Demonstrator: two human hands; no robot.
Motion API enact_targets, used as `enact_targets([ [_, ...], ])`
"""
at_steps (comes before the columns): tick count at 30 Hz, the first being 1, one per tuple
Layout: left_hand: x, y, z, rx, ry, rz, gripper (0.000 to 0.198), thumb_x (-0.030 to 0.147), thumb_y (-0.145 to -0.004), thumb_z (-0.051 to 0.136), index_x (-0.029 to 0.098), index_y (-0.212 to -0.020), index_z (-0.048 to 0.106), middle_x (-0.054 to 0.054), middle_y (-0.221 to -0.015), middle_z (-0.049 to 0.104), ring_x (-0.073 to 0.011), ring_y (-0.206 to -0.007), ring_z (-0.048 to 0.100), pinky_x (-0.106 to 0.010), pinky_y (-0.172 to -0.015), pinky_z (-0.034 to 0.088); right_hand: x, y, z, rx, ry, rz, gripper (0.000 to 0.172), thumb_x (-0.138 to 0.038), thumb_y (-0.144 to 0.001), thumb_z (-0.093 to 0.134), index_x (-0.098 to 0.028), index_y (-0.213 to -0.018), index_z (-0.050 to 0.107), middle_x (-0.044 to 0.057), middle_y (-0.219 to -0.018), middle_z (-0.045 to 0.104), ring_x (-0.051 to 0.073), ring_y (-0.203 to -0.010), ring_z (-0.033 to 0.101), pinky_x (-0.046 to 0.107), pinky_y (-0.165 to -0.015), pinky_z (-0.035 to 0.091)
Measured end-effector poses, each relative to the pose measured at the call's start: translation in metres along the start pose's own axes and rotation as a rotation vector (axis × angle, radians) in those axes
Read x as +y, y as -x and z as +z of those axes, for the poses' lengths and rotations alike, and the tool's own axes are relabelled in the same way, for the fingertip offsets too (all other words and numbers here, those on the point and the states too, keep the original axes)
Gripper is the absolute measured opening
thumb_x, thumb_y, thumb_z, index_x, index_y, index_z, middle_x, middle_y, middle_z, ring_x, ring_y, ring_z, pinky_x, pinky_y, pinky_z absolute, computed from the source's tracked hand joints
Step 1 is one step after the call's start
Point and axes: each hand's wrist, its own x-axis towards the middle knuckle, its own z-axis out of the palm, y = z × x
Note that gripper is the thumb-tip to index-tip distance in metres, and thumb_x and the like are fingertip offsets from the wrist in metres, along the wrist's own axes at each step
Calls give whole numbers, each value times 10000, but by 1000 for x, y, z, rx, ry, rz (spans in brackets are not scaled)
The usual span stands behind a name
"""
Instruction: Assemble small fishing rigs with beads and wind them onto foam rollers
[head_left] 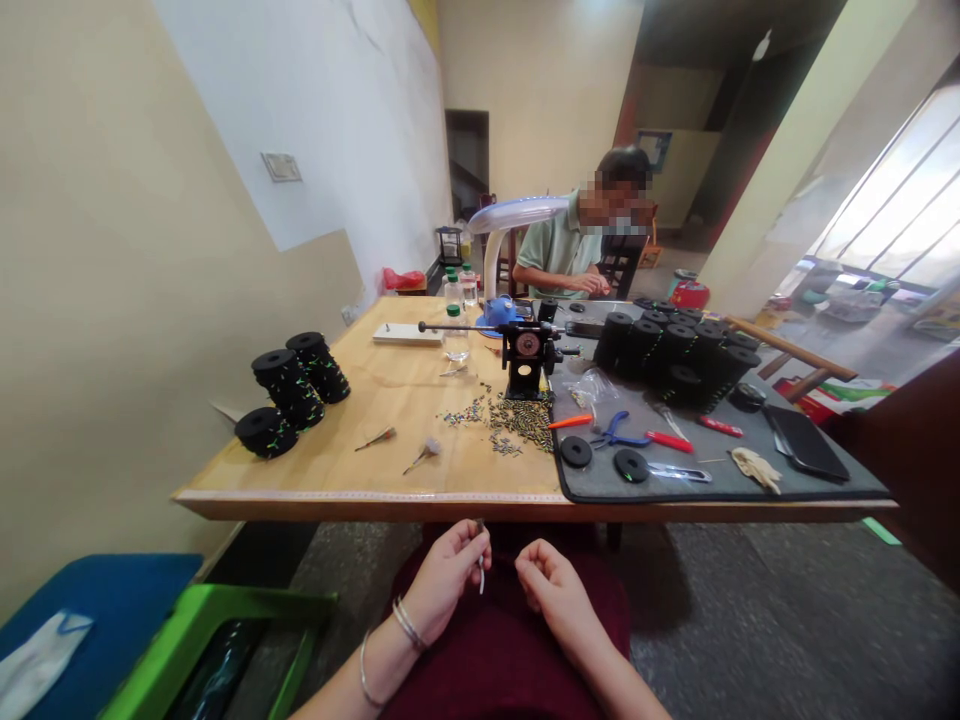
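Note:
Over my lap, just in front of the table edge, my left hand pinches a small thin piece with a dark top and a white lower end. My right hand is a little to its right, thumb and finger pressed together; whatever they hold, if anything, is too small to make out. On the table beyond lie two small brush-like pieces, one brownish and one with a pale tuft. A heap of tiny dark-and-yellow pieces spreads beneath a black hand-cranked machine.
Stacks of black foam spools stand at left and right. The grey mat is not crowded at its front edge; blue pliers lie on it. Behind a lamp sits another person. A green stool is lower left.

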Motion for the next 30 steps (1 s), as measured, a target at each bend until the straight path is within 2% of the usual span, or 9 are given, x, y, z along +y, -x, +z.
enact_targets([
  [8, -5, -1, -1, -19, -92, 7, 299, 409, -702, 683, 160, -688, 519, 35, -584, 536, -61, -471, 425, -173, -429, 328, -1, 0, -6, 111, 116, -85, 257, -376, -724, 627, -182, -626, 489, -82, -510, 367, 74, -463, 266, 204, -423, 191],
  [16, -8, 0, 1, -46, -301, 69, 311, 443, -734, 625, 167, -675, 493, 45, -539, 517, -59, -417, 391, -184, -416, 313, -3, 0, -6, 140, 110, -99, 287, -409, -730, 610, -189, -616, 466, -99, -467, 321, 68, -431, 223, 211, -419, 159],
  [19, -6, 1, 3, -42, -333, 83, 286, 424, -750, 606, 173, -679, 488, 43, -549, 511, -70, -433, 401, -190, -427, 326, -5, 2, -4, 141, 119, -151, 285, -394, -736, 617, -187, -611, 467, -89, -486, 345, 70, -444, 240, 210, -425, 182],
  [26, -3, 5, 4, -29, -431, 228, 184, 328, -780, 588, 181, -704, 508, 27, -633, 509, -121, -583, 495, -225, -570, 417, -7, 9, -2, 175, 299, -322, 226, -322, -803, 560, -182, -640, 490, -71, -513, 393, 87, -467, 320, 210, -455, 260],
  [30, 0, 10, 3, -30, -626, 344, 141, 307, -818, 549, 179, -759, 549, 1, -689, 542, -139, -618, 506, -230, -578, 409, -9, 12, -1, 185, 407, -381, 216, -297, -818, 543, -181, -641, 498, -65, -512, 406, 91, -468, 352, 209, -462, 278],
])
